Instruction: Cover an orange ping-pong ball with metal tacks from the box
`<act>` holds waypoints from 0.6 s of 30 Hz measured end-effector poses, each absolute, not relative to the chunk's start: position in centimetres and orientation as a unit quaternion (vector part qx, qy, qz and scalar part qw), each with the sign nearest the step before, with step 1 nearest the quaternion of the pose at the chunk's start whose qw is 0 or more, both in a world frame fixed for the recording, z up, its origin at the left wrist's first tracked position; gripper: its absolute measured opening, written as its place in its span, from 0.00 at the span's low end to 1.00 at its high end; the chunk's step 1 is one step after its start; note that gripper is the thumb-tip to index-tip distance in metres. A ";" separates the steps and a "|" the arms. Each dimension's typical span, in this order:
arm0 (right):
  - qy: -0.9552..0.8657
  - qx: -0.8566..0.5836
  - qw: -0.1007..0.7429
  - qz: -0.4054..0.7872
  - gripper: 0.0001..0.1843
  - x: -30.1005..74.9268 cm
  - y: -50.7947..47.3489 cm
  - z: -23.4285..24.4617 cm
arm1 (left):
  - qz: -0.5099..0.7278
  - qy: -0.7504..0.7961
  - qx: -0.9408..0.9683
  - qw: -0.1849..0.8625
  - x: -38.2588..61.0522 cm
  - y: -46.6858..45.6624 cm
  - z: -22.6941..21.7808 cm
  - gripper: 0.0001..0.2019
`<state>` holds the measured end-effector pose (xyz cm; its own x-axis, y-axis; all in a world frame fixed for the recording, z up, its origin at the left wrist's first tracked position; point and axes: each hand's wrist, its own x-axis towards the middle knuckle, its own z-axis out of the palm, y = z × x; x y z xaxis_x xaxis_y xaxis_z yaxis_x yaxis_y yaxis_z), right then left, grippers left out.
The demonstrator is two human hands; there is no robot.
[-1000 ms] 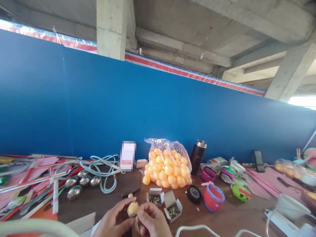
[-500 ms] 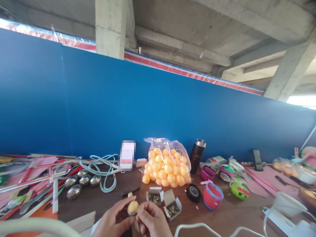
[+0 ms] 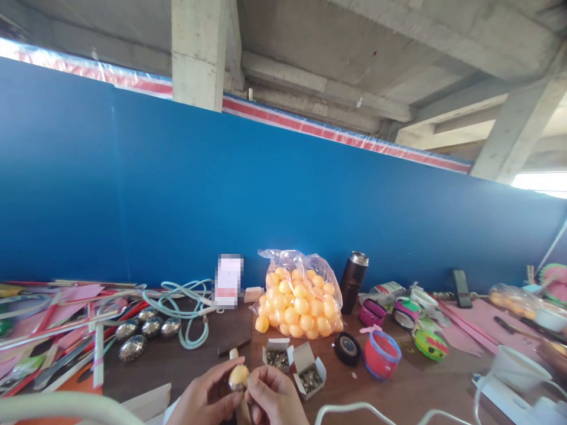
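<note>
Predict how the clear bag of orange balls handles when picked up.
Probably floppy: the clear bag is crinkled, thin-looking film. Contents likely shift: the orange balls are round and look loosely packed. Perhaps light for its size: the balls look like thin plastic.

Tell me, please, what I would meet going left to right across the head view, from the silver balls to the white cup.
Silver balls, left hand, yellow-and-silver ball, right hand, nearer open box, round black object, red tub, green case, white cup.
</note>
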<state>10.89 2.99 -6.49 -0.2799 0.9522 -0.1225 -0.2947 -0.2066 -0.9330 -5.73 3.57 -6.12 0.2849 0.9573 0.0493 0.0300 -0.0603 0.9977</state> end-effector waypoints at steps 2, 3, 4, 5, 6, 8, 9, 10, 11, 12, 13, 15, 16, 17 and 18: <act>-0.432 -0.387 0.461 0.671 0.26 10.9 3.0 -6.4 | 0.429 0.414 0.587 0.548 -5.7 3.5 -6.2 0.28; -0.434 -0.389 0.461 0.669 0.26 10.9 3.0 -6.3 | 0.429 0.414 0.586 0.549 -5.7 3.5 -6.2 0.28; -0.434 -0.393 0.463 0.666 0.26 10.9 2.9 -6.2 | 0.430 0.416 0.584 0.549 -5.6 3.4 -6.1 0.28; -0.435 -0.396 0.464 0.662 0.26 11.0 2.9 -6.1 | 0.433 0.420 0.581 0.546 -5.5 3.4 -6.0 0.28; -0.436 -0.399 0.465 0.660 0.26 11.0 2.9 -6.1 | 0.438 0.424 0.578 0.542 -5.5 3.3 -5.9 0.28; -0.435 -0.405 0.464 0.656 0.26 11.0 2.8 -6.0 | 0.447 0.431 0.575 0.533 -5.4 3.2 -5.8 0.28; -0.436 -0.407 0.462 0.656 0.25 11.0 2.8 -6.0 | 0.444 0.432 0.578 0.532 -5.3 3.2 -5.8 0.28; -0.438 -0.407 0.460 0.657 0.25 11.0 2.8 -6.0 | 0.439 0.432 0.582 0.531 -5.3 3.2 -5.8 0.27; -0.438 -0.406 0.459 0.658 0.25 11.0 2.7 -6.0 | 0.435 0.432 0.585 0.531 -5.4 3.2 -5.8 0.27; -0.438 -0.406 0.459 0.658 0.25 11.0 2.7 -5.9 | 0.434 0.432 0.586 0.532 -5.4 3.3 -6.0 0.27; -0.438 -0.406 0.459 0.657 0.24 11.0 2.7 -5.9 | 0.438 0.431 0.584 0.531 -5.4 3.3 -6.1 0.27; -0.436 -0.406 0.461 0.658 0.24 10.9 2.6 -5.8 | 0.443 0.425 0.584 0.530 -5.5 3.4 -6.4 0.26; -0.435 -0.406 0.464 0.656 0.23 10.9 2.6 -5.8 | 0.438 0.423 0.589 0.531 -5.5 3.5 -6.5 0.26; -0.435 -0.406 0.466 0.655 0.23 10.9 2.5 -5.8 | 0.432 0.421 0.594 0.533 -5.6 3.5 -6.5 0.26; -0.435 -0.403 0.468 0.655 0.23 10.9 2.5 -5.8 | 0.427 0.419 0.598 0.534 -5.6 3.4 -6.6 0.26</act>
<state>10.93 2.50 -5.82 -0.2363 0.9641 -0.1210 -0.2625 -0.1832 -0.9474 -5.57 3.45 -6.59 0.2846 0.9566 0.0623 0.0454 -0.0784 0.9959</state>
